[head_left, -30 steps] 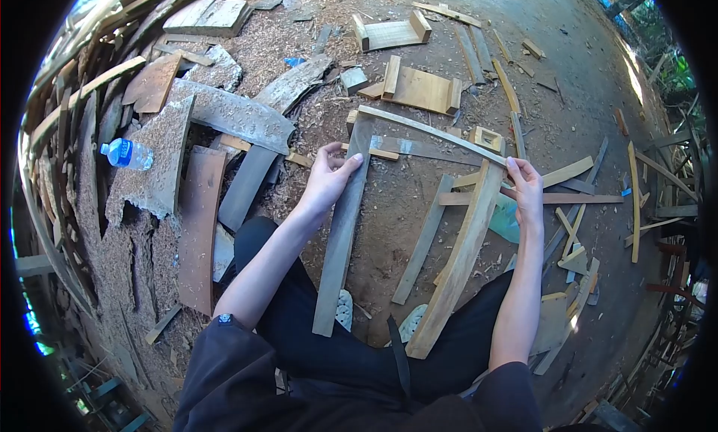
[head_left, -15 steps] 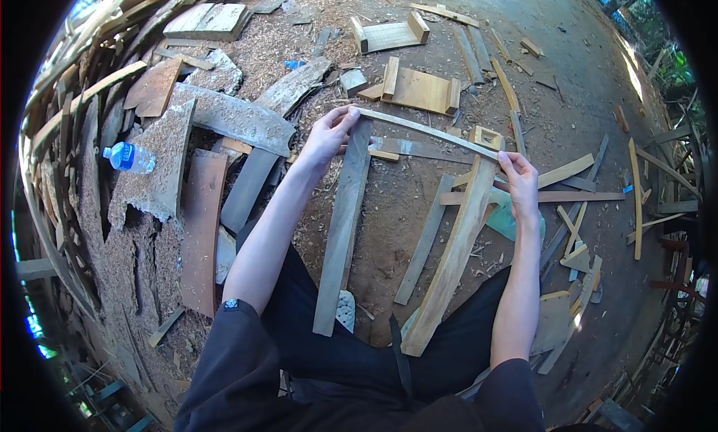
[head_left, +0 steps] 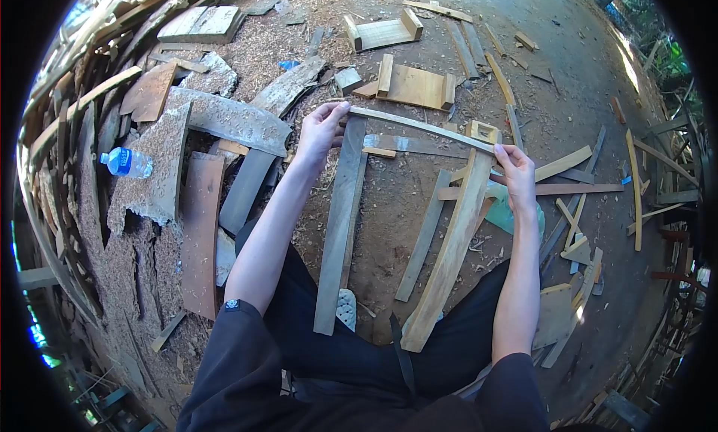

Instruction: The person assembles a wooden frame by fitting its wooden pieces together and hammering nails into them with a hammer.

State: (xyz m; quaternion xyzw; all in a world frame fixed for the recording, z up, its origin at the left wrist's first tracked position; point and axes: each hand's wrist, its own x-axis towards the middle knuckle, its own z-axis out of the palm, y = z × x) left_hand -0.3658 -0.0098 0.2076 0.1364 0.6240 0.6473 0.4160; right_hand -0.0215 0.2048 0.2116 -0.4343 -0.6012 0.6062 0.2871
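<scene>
A thin wooden strip (head_left: 422,128) spans between my hands, over the far ends of two longer wooden pieces. My left hand (head_left: 323,135) pinches its left end, just beside the top of the greyish plank (head_left: 342,223). Fingers and thumb of my right hand (head_left: 515,176) are closed on its right end, close to the top of the lighter wooden beam (head_left: 451,260). Both long pieces slope toward my lap, their near ends over my dark trousers. A small wooden block with an opening (head_left: 485,131) shows behind the strip at the beam's far end.
Two wooden assemblies with raised ends (head_left: 416,86) lie on the dirt ahead. A water bottle (head_left: 127,163) rests on a sawdust-covered slab at left, before stacked slabs (head_left: 63,133). Offcuts and a green plastic piece (head_left: 508,215) are scattered at right.
My hands and the strip stay on the two long pieces, shifted very slightly left in view. The whole scene has moved a little left as well.
</scene>
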